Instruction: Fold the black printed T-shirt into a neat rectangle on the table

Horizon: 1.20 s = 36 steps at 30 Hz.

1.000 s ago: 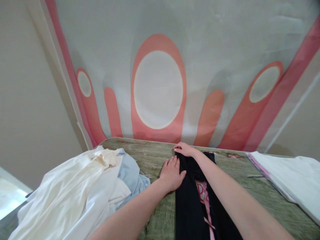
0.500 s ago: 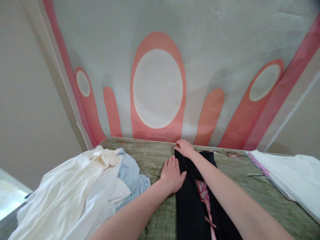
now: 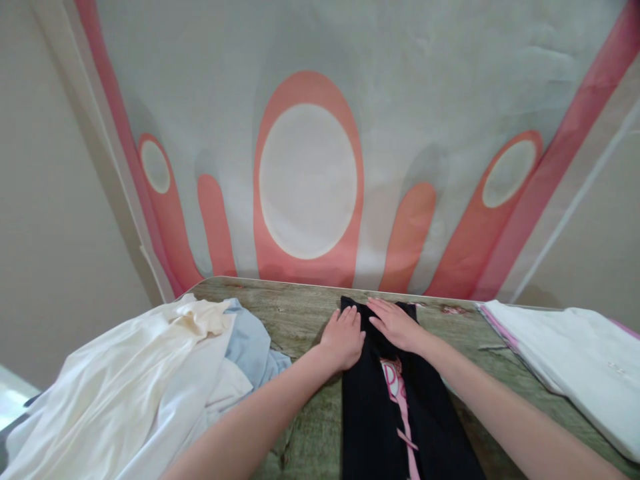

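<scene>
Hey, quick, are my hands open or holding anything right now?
Left hand: open, resting on the black garment's left edge, holding nothing.
Right hand: open, laid near its far end, gripping nothing.

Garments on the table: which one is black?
The middle garment, under the left hand and right hand: black with a pink print. The left heap is cream, white and pale blue; the right stack is mainly white.
</scene>
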Tool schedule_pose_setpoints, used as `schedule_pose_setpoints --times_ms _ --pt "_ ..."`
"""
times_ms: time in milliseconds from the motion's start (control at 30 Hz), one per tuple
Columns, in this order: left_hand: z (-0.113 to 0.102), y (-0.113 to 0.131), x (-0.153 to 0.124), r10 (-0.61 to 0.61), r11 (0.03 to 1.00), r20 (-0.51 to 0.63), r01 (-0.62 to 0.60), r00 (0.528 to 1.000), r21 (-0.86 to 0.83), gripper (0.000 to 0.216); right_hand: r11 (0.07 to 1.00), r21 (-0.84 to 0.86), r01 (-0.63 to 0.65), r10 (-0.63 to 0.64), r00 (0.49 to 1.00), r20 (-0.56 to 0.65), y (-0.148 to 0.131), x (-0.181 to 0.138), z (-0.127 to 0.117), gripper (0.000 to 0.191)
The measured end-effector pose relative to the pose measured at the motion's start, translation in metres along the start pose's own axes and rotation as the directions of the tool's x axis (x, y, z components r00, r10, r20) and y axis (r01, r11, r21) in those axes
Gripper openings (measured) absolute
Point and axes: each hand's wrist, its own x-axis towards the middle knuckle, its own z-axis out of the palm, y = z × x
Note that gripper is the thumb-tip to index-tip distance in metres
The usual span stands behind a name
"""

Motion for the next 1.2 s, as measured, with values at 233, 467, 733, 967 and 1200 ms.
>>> schedule_pose_setpoints --times_ms 233,467,733,967,1200 --pt "0.013 -0.016 0.024 -0.004 0.997 0.014 0.005 1.0 -0.077 0.05 0.997 0.035 -0.062 0.06 0.996 0.066 -0.006 -0.011 0.014 0.054" --pt "0.01 -0.013 0.023 -0.055 0.995 -0.058 0.051 0.997 -0.083 0.046 0.948 0.29 -0.131 0.236 0.9 -0.367 0.03 -0.009 -0.012 0.027" --pt "0.002 -0.019 0.057 -0.065 0.972 0.006 0.064 0.998 -0.225 0.028 0.972 0.229 -0.06 0.119 0.959 -0.256 0.037 -0.015 -0.016 0.027" --pt "0.009 -0.037 0.076 -0.186 0.932 0.008 0.179 0.983 -0.314 0.023 0.992 0.075 -0.098 0.101 0.994 -0.042 0.009 -0.01 -0.002 0.036" --pt "0.003 -0.04 0.103 -0.135 0.888 0.128 0.177 0.983 -0.425 0.019 0.985 0.028 -0.168 0.168 0.986 0.009 0.007 -0.008 -0.008 0.037"
